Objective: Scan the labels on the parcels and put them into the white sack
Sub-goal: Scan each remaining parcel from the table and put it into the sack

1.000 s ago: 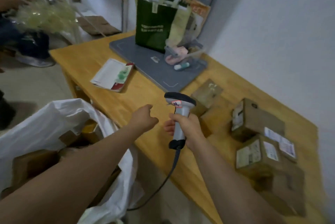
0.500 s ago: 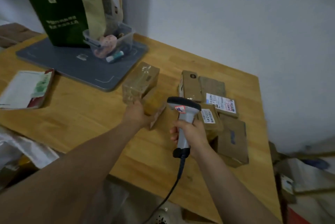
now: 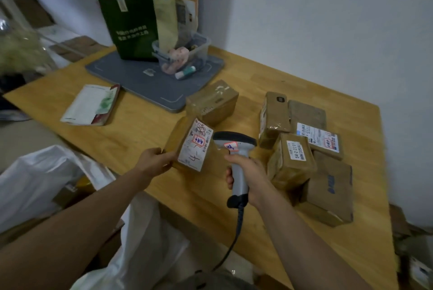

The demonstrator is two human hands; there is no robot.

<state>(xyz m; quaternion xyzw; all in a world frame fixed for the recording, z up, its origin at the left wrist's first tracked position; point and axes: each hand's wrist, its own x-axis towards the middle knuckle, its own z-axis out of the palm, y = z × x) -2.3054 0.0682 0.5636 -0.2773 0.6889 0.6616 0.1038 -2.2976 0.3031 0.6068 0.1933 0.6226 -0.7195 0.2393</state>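
One parcel (image 3: 192, 146) is tipped up just left of the scanner (image 3: 234, 149), with the left hand (image 3: 153, 160) holding its edge, the right hand (image 3: 248, 170) wrapped round the scanner's handle, more parcels (image 3: 293, 158) on the bench (image 3: 140, 130) right of the scanner, and the white sack (image 3: 35, 179) far to its left.

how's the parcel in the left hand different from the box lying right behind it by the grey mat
The held parcel is tipped up in the left hand; the box behind lies flat on the table, untouched. The held parcel shows a white handwritten label beside the scanner in the right hand; the box behind shows no such label. Both are brown cardboard.
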